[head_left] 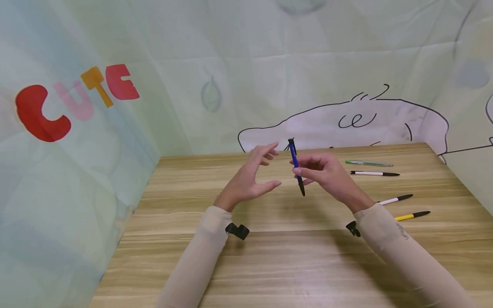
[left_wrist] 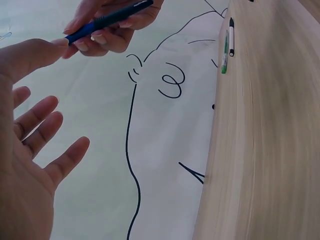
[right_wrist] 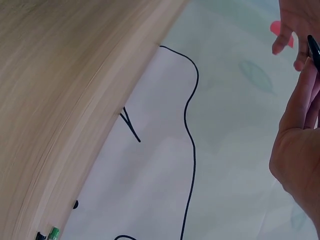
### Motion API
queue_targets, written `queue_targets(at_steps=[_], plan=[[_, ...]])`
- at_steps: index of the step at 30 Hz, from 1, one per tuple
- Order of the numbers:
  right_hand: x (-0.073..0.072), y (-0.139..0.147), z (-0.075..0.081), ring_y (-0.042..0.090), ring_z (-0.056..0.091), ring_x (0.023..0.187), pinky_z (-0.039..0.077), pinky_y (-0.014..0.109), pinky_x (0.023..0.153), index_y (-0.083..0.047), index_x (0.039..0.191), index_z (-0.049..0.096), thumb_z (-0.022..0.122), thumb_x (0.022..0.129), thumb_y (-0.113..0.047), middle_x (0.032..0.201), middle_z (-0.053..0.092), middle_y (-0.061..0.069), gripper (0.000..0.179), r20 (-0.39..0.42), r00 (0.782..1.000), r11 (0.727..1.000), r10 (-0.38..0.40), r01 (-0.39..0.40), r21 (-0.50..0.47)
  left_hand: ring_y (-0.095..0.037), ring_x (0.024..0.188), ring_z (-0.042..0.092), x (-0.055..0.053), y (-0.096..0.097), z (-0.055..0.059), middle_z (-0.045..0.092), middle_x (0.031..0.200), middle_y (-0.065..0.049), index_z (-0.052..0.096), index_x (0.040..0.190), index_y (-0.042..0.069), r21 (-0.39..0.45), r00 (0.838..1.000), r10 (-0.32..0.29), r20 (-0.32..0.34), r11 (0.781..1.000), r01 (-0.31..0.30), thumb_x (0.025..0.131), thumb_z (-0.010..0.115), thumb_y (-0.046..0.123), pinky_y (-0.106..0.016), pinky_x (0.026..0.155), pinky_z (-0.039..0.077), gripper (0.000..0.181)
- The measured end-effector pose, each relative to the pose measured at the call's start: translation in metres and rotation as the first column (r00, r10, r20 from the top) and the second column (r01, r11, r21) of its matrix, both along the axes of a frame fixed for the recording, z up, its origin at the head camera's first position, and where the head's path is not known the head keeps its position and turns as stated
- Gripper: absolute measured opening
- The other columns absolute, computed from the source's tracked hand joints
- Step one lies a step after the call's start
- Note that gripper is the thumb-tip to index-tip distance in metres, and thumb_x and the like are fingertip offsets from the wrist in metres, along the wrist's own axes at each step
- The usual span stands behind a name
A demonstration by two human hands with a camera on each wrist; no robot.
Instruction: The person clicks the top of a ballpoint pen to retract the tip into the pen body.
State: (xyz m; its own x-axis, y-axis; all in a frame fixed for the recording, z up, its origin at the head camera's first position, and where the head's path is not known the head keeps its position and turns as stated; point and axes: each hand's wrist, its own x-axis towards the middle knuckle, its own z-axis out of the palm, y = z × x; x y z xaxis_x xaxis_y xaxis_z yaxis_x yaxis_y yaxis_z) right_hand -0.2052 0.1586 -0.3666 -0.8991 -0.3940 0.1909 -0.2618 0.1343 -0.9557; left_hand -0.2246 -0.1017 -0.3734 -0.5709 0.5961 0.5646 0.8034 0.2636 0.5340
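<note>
In the head view my right hand [head_left: 325, 173] pinches a blue pen [head_left: 294, 159] with black ends between thumb and fingers. The pen is held above the table, nearly upright and leaning slightly. To its left, my left hand [head_left: 252, 175] has its thumb and fingers spread apart, holding nothing, with a gap to the pen. The left wrist view shows the left hand [left_wrist: 32, 130] with loosely bent fingers, its thumb tip overlapping one end of the pen [left_wrist: 107, 21]. At the right edge of the right wrist view, the pen's black end [right_wrist: 314, 50] shows beyond the right fingers.
On the wooden table [head_left: 185, 188], to the right, lie a green pen [head_left: 369, 163], a white pen [head_left: 373, 173], another white pen [head_left: 394, 199] and a yellow pen [head_left: 414, 215]. A printed cloth [head_left: 173, 85] hangs along the table's back and left sides.
</note>
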Motion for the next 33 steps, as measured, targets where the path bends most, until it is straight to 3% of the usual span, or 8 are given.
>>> queue_targets(at_steps=[6, 14, 27, 33], plan=[[-0.001, 0.006, -0.001, 0.031, 0.070, 0.100, 0.062, 0.041, 0.080, -0.008, 0.118, 0.072, 0.075, 0.094, -0.025, 0.109, 0.073, 0.010, 0.029, 0.025, 1.000, 1.000, -0.002, 0.002, 0.023, -0.020, 0.127, 0.049, 0.004, -0.014, -0.003, 0.049, 0.142, -0.009, 0.036, 0.155, 0.015, -0.012, 1.000, 0.014, 0.012, 1.000, -0.014, 0.087, 0.080, 0.020, -0.040, 0.105, 0.050, 0.081], [-0.002, 0.018, 0.000, 0.033, 0.070, 0.101, 0.062, 0.038, 0.080, -0.008, 0.115, 0.070, 0.075, 0.094, -0.024, 0.107, 0.074, 0.011, 0.027, 0.036, 0.999, 0.999, -0.001, 0.000, 0.035, -0.022, 0.125, 0.050, 0.006, -0.031, -0.010, 0.049, 0.143, -0.007, 0.041, 0.152, 0.011, -0.002, 0.999, 0.024, -0.026, 1.000, -0.024, 0.087, 0.080, 0.018, -0.046, 0.101, 0.051, 0.076], [-0.002, 0.038, -0.004, 0.027, 0.070, 0.097, 0.062, 0.038, 0.082, -0.007, 0.116, 0.069, 0.074, 0.095, -0.025, 0.106, 0.072, 0.018, 0.028, 0.060, 0.998, 0.996, 0.008, -0.013, 0.094, -0.023, 0.123, 0.051, 0.013, -0.058, -0.019, 0.052, 0.140, -0.007, 0.044, 0.151, 0.011, -0.024, 0.997, 0.069, 0.023, 0.997, -0.068, 0.085, 0.082, 0.013, -0.047, 0.102, 0.051, 0.076], [0.000, 0.047, -0.006, 0.027, 0.067, 0.096, 0.061, 0.045, 0.082, -0.010, 0.114, 0.071, 0.075, 0.093, -0.029, 0.105, 0.071, 0.011, 0.028, 0.058, 0.998, 0.989, -0.010, 0.001, 0.147, -0.025, 0.122, 0.051, 0.016, -0.067, -0.024, 0.053, 0.139, -0.010, 0.044, 0.150, 0.009, -0.030, 0.996, 0.085, 0.027, 0.996, -0.084, 0.085, 0.082, 0.012, -0.048, 0.101, 0.051, 0.075]])
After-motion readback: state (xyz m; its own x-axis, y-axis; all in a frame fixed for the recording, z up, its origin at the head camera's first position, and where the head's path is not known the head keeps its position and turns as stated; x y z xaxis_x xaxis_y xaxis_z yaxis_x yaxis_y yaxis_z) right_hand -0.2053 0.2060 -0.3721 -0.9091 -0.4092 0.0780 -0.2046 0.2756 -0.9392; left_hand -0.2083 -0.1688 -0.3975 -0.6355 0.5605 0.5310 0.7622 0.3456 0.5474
